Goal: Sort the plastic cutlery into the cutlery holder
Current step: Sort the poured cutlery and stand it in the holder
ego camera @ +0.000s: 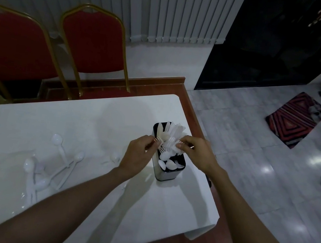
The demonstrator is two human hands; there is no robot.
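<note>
Cutlery holder (165, 175) holds white forks (171, 143) — left hand (138, 155) and right hand (197, 152) both pinch them.

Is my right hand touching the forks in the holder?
Touching. Head view shows fingers of the right hand pinching the white forks standing in the cutlery holder.

White cutlery (170, 141), black holder (169, 168), white table (95, 116), red chairs (92, 43), striped red-black rug (295, 119)

Both arms extended, left hand (137, 155), right hand (198, 153), fingertips (183, 146) pinching, nearly meeting
</note>
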